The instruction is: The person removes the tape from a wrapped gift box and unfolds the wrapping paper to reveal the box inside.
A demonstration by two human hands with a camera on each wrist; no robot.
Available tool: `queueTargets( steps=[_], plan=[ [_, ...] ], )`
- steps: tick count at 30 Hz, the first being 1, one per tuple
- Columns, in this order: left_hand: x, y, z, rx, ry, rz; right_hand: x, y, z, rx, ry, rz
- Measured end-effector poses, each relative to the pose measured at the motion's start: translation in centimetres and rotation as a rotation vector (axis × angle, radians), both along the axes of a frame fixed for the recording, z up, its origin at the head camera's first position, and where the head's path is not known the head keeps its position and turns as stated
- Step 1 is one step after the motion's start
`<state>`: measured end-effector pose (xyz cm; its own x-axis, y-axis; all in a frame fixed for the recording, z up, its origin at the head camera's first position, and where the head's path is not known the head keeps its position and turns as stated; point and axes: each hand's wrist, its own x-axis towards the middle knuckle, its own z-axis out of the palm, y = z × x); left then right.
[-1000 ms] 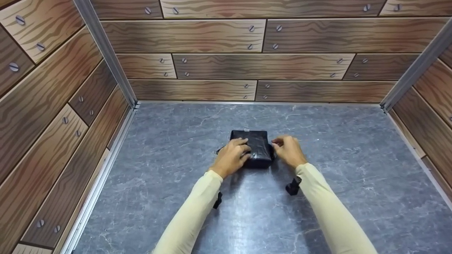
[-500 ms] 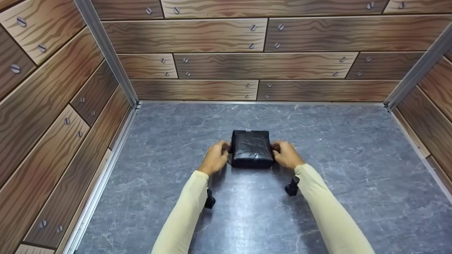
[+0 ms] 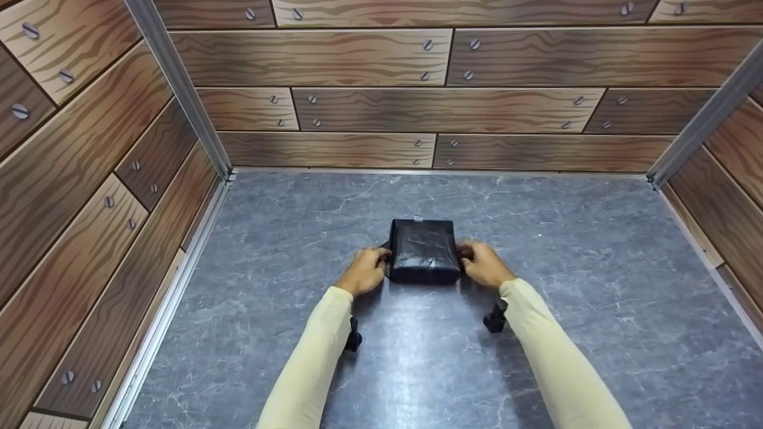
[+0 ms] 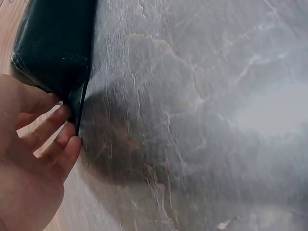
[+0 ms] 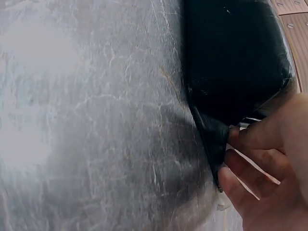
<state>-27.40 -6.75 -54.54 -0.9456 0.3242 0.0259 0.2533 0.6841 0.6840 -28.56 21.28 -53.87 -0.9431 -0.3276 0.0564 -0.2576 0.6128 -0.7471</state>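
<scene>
A box-shaped package (image 3: 424, 247) in glossy black wrapping lies flat on the grey marbled surface, a small pale piece of tape at its far edge. At its left end my left hand (image 3: 363, 271) pinches a folded flap of the wrapping; in the left wrist view the flap (image 4: 77, 103) narrows to a point between thumb and fingers. On the opposite end my right hand (image 3: 486, 265) pinches a matching triangular flap (image 5: 211, 134), plain in the right wrist view. The package's underside is hidden.
Wood-plank-patterned walls (image 3: 334, 110) enclose the marbled surface (image 3: 286, 333) at the back and both sides, with metal strips (image 3: 179, 89) at the corners. Light glares off the surface in front of the package. Black wrist cameras (image 3: 495, 316) hang under both sleeves.
My left hand has left the package's top and moved to its left-end flap, which it now pinches. My right hand has closed in on the right-end flap. The package has barely moved.
</scene>
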Motion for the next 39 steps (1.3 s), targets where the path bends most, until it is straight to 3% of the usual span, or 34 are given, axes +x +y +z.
queueTargets(
  steps=[5, 11, 18, 23, 29, 34, 39],
  plan=[
    [0.1, 0.1, 0.0, -0.037, -0.014, 0.014, -0.1, 0.1, -0.2, -0.009, 0.005, 0.012],
    [0.1, 0.1, -0.1, -0.020, 0.028, 0.015, -0.2, 0.2, -0.2, -0.009, 0.018, 0.046],
    [0.1, -0.2, -0.3, 0.026, 0.063, 0.023, 0.1, 0.6, 0.1, 0.015, -0.030, -0.004],
    [0.0, -0.4, -0.3, 0.112, 0.034, 0.015, 0.2, 0.7, 0.2, 0.003, -0.062, 0.002],
    [0.1, -0.7, -0.2, 0.191, -0.029, 0.017, 0.1, 0.8, 0.2, 0.017, -0.040, 0.020],
    [0.2, -0.9, -0.1, 0.210, -0.074, 0.030, 0.3, 0.9, 0.5, 0.024, -0.035, -0.009],
    [0.4, -1.4, 0.0, 0.180, -0.045, 0.030, 0.3, 1.3, 0.4, 0.018, -0.019, -0.017]
  ],
)
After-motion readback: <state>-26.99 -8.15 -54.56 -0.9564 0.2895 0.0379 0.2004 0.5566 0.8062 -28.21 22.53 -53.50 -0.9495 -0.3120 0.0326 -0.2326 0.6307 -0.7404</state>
